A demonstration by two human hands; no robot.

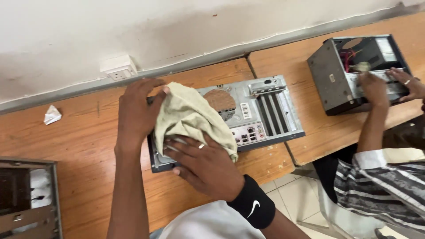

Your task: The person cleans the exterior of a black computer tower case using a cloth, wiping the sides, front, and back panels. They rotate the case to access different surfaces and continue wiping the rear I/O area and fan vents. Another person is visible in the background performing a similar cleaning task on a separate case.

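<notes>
Both hands rest on a soft, crumpled beige cloth (192, 117) draped over the left part of a grey metal computer case (261, 110) lying flat near the front edge of the wooden table (84, 141). On the cloth's far left side, the left hand (137, 110) has its fingers curled round the fabric and the case's corner. Nearer the front edge, the right hand (206, 166) lies palm down with fingers spread and pressed on the cloth; it wears a ring, with a black wristband (252, 201) on the wrist. Uncovered sheet metal on the case shows slotted bays, a port panel and a round perforated vent. A crumpled scrap of white paper (52, 114) lies toward the table's back left. At the left edge sits part of another open metal chassis (26, 199). On the neighbouring table to the right, another person in a striped sleeve (385, 177) has both hands in a dark open case (349, 71)
</notes>
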